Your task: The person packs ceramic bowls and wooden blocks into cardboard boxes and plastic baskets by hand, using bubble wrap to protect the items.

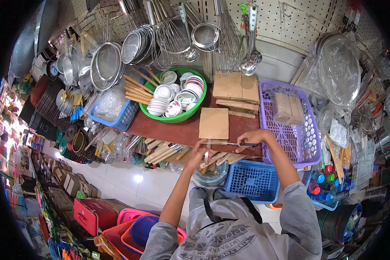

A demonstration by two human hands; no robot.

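Observation:
My right hand (253, 139) is closed around the black handle of a slim metal tool (229, 143), which looks like a thin knife. Its shaft points left across the front edge of the shelf, towards my other hand. My left hand (196, 156) is closed at the tool's far end, with a pale ring-shaped piece like a roll of tape (206, 157) at its fingers. Just beyond both hands, a flat square of brown cardboard (214, 123) lies on the reddish-brown shelf (177, 130).
Behind the square sits a stack of cardboard pieces (236, 88). A green basin (173, 117) of small bowls stands left, a purple basket (286, 145) right. Wooden handles (162, 154) and a blue basket (252, 182) are below the shelf. Whisks (171, 39) and strainers (106, 63) hang above.

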